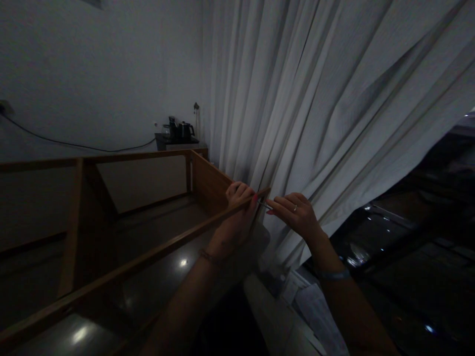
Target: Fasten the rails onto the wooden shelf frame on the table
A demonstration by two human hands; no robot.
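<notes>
My left hand (237, 207) is curled closed over the near corner of a wooden frame (148, 257), gripping its top rail. My right hand (295, 212) is just to the right of it, with fingers pinched on a thin metal tool (264, 203) whose tip points at that corner. A ring shows on one finger of the right hand. Both wrists wear bands. The room is dim and small details at the corner are hard to see.
A white curtain (334, 109) hangs right behind the hands. The wooden frame's rails and uprights run left and back toward a white wall. A kettle (185, 131) stands on a dark side table (174, 143). A cable (74, 144) runs along the wall. Dark glossy surfaces lie at the right.
</notes>
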